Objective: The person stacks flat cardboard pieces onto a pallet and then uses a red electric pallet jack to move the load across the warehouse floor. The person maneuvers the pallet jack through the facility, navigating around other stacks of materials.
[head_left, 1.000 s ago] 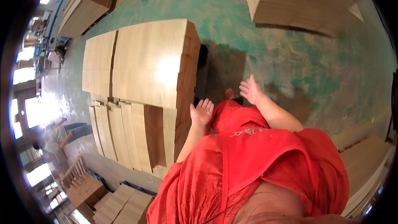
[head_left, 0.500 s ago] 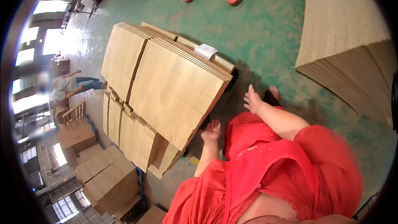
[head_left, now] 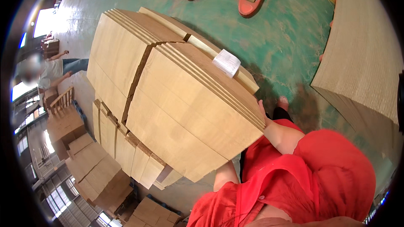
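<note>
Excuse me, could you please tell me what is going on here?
A person in red is at a stack of wooden panels. The right hand is at the panels' edge, by the near corner. The left forearm reaches to the near side, its hand hidden by the panels. A white paper lies along the stack's far side, and another person is in the background at left.

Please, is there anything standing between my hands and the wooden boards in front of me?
Nothing visible blocks your right hand, which is at the edge of the wooden boards. The boards themselves hide your left hand; only the left forearm shows, so I cannot tell.
</note>
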`<state>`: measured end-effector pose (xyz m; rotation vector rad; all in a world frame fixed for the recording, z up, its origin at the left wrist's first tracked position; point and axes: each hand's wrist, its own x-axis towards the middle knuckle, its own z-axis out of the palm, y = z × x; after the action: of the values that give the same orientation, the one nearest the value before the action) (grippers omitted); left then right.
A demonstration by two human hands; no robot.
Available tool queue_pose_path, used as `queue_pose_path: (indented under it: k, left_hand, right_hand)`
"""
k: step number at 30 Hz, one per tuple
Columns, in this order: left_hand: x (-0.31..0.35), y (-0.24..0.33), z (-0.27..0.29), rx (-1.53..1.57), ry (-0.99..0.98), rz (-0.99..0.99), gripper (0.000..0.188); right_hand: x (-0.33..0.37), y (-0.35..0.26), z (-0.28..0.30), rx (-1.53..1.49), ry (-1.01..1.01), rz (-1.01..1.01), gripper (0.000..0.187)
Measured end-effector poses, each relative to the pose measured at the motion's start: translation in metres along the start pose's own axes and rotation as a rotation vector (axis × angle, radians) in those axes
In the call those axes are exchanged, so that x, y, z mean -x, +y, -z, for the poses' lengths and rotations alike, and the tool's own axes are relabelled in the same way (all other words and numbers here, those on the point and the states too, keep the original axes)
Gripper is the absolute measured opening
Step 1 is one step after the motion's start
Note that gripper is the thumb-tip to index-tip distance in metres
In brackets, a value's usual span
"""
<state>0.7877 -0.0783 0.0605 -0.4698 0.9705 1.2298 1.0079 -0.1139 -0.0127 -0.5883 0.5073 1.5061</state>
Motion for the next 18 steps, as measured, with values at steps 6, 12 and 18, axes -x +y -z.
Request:
queue_pose_path:
  k: [6,12,18]
  left_hand:
    - [-0.007,0.030,-0.015,-0.033,0.057,0.030,0.065]
    - [-0.010,0.050,-0.024,-0.059,0.101,0.056,0.065]
    - [-0.007,0.064,-0.028,-0.081,0.128,0.064,0.065]
  right_hand:
    - [-0.030,-0.043,0.046,0.019,0.423,-0.074,0.070]
    - [-0.038,-0.066,0.041,0.155,0.585,-0.076,0.071]
    - [-0.038,-0.065,0.039,0.202,0.647,-0.082,0.073]
